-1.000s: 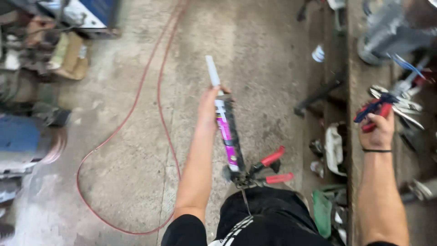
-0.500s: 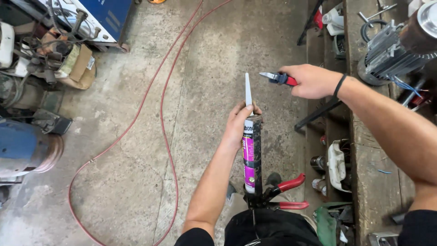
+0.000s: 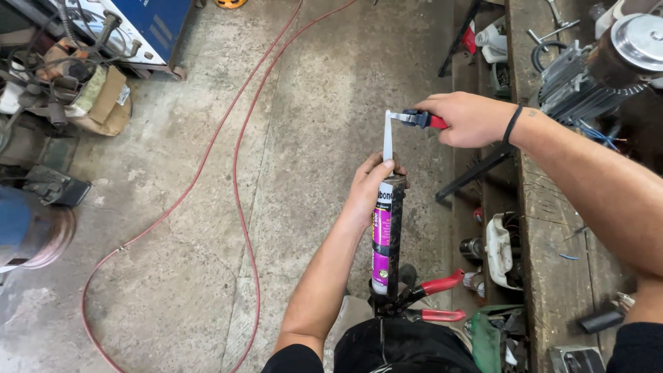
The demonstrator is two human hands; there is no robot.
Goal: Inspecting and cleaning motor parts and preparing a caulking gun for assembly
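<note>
- The left hand (image 3: pixel 369 190) has its grip wrapped around the caulk gun (image 3: pixel 388 252), just below the white nozzle (image 3: pixel 387 135).
- The right hand (image 3: pixel 473 117) squeezes the cutters (image 3: pixel 414 119) onto the nozzle's tip; a slip could nick the left fingers (image 3: pixel 380 173) below.

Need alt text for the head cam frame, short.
Left hand grips a caulking gun upright while the right hand sets red-handled pliers on the white nozzle tip. Concrete floor, red hose, cluttered workbench.

Glossy plastic sealant cartridge (image 3: pixel 382 238) with smooth white plastic nozzle (image 3: pixel 387 138); rough, stained concrete floor (image 3: pixel 304 138); worn, scratched wooden tabletop (image 3: pixel 552 228); shiny metal motor cap (image 3: pixel 637 40).
</note>
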